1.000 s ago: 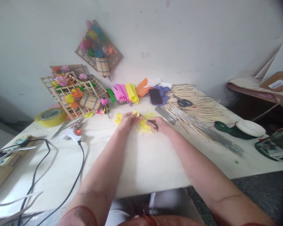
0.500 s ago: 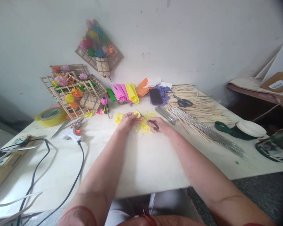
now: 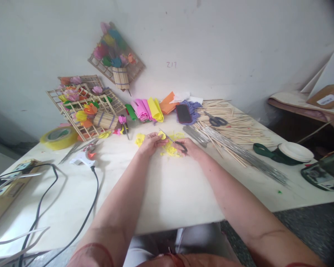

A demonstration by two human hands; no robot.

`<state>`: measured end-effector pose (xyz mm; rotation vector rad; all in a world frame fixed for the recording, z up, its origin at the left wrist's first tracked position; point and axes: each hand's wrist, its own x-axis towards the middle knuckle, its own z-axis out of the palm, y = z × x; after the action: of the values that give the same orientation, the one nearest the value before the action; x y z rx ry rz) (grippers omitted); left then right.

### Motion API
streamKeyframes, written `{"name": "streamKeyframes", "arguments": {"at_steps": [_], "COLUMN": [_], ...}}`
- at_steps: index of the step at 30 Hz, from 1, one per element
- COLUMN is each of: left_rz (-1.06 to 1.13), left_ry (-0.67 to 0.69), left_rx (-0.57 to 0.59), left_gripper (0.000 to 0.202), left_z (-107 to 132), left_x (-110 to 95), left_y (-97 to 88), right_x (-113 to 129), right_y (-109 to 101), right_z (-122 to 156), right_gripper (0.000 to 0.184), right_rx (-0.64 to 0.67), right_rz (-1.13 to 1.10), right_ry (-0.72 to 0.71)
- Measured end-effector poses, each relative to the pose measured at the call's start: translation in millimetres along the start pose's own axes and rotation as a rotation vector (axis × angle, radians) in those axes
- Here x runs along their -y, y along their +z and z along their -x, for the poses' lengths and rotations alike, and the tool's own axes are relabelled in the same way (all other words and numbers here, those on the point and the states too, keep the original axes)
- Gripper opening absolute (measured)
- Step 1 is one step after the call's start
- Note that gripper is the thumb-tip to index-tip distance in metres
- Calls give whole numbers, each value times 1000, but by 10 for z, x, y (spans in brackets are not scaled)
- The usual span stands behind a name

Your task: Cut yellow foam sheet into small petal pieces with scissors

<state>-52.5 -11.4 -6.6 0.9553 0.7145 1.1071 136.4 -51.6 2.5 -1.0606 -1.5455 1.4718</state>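
My left hand (image 3: 152,144) pinches a small piece of yellow paper (image 3: 161,135) between thumb and fingers. My right hand (image 3: 187,146) grips dark-handled scissors (image 3: 180,146), whose blades point left and up to the yellow piece. Under and between the hands lies a scatter of thin yellow paper scraps (image 3: 171,150). A small heap of yellow cut pieces (image 3: 139,139) sits just left of my left hand. How far the scissor blades are apart is too small to tell.
Rolled coloured paper (image 3: 156,109), a phone (image 3: 183,113) on purple yarn and a second pair of scissors (image 3: 217,121) lie behind. Wooden sticks (image 3: 239,135) and metal wires (image 3: 245,163) spread right. At left are a glue gun (image 3: 83,158), tape roll (image 3: 59,138) and flower frames (image 3: 86,107).
Hands, scissors and yellow piece look almost the same as before. The whole view has shifted very slightly.
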Motion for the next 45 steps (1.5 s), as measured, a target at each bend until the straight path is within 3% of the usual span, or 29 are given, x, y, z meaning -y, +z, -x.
{"name": "streamKeyframes", "arguments": {"at_steps": [30, 45], "left_rz": [-6, -9], "left_ry": [20, 28], "left_rx": [8, 76], "left_gripper": [14, 18], "left_z": [9, 1], "left_x": [-2, 17], "left_y": [-5, -15], "right_x": [-73, -95], "right_y": [-16, -11], "right_z": [-35, -60], "right_gripper": [33, 34], "right_rx": [-2, -9], "right_rz": [5, -26], "right_ry": [-3, 6]}}
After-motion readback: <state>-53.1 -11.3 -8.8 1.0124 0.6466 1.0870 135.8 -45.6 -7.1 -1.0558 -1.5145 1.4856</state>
